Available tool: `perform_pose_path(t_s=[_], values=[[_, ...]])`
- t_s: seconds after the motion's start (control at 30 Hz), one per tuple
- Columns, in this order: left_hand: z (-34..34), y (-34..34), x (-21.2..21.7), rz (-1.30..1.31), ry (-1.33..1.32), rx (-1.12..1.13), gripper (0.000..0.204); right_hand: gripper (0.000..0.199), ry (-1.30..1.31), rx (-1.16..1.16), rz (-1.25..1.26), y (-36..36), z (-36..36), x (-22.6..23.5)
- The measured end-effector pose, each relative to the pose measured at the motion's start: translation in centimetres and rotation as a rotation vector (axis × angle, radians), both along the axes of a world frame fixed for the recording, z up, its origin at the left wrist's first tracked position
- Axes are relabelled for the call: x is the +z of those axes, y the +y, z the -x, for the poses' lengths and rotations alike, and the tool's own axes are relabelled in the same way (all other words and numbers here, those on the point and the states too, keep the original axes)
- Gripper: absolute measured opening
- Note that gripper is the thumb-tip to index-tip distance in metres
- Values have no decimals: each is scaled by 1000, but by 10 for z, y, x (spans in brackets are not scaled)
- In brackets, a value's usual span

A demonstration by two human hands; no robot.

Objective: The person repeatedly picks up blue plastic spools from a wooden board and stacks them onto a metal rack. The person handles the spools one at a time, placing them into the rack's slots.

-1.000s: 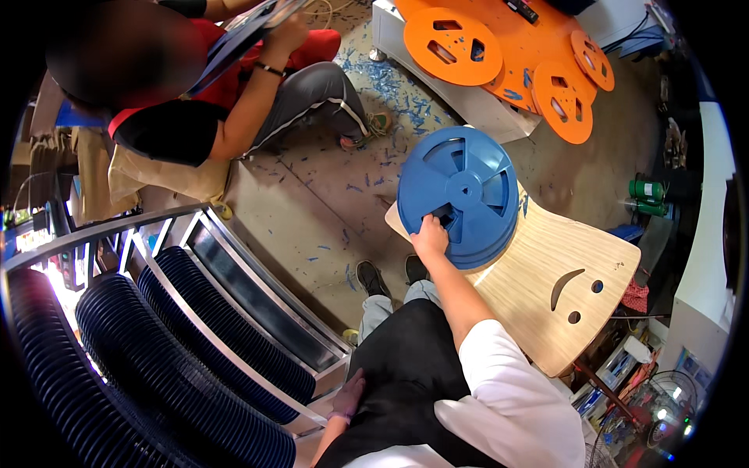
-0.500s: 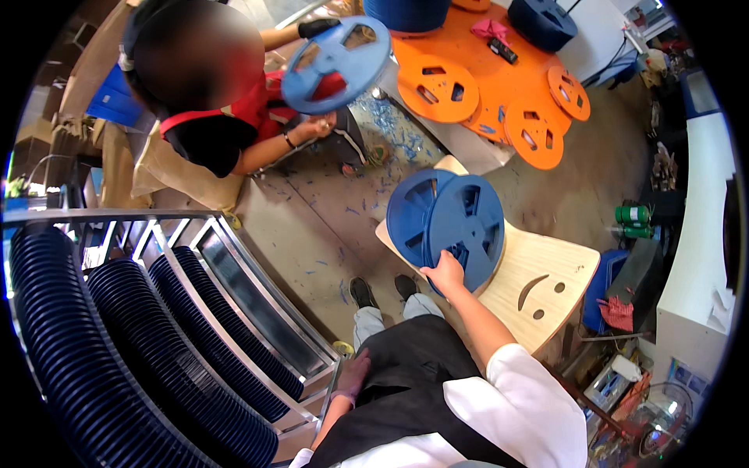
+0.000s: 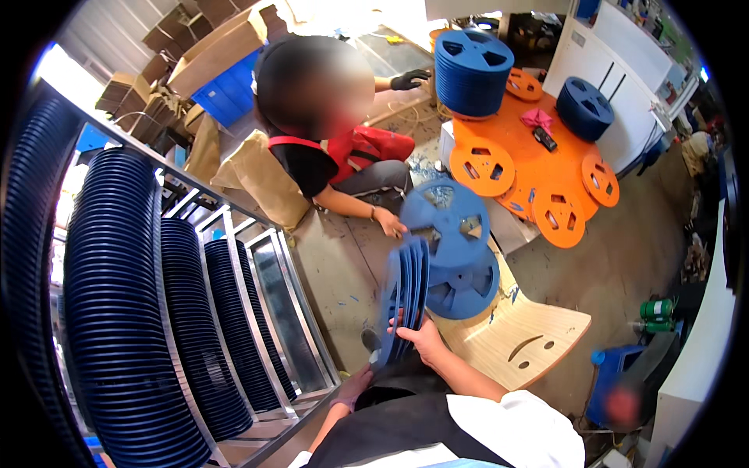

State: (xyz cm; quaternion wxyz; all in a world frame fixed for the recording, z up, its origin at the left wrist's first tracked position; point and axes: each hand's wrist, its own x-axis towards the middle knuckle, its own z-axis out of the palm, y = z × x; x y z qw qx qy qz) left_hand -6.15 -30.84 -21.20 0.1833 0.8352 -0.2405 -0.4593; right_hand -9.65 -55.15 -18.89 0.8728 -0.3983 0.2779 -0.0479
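Several blue reel discs (image 3: 407,279) stand on edge in my right hand (image 3: 421,337), its fingers wrapped round their near side. My left hand (image 3: 356,388), in a thin purplish glove, is low by the metal rack's edge near the discs' lower end; its fingers look stretched out and hold nothing I can see. On the wooden chair (image 3: 511,335) lies another blue reel disc (image 3: 466,295). Above and partly over it is a blurred blue disc (image 3: 445,218), tilted. A co-worker's bare hand (image 3: 390,223) is close to that disc's left side, seemingly apart from it.
At my left stands a metal rack (image 3: 234,292) filled with rows of dark blue discs. An orange table (image 3: 538,175) carries a tall blue disc stack (image 3: 472,78), orange discs (image 3: 482,168) and a black spool stack (image 3: 583,109). The co-worker sits ahead, a black-gloved hand (image 3: 410,79) outstretched.
My right hand has lifted several discs off the chair and swung them left toward the rack. The co-worker's disc has come down over the chair; their gloved hand has let go. My view has shifted.
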Motion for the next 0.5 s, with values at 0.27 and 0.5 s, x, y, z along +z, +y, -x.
perform_pose_path(t_s=[0.27,0.5], values=[[51,82,7,-7,-141,505,45,36,24,204,-265,49,-25,12],[105,122,18,-46,-7,902,47,30,134,265,-130,79,-38,16]])
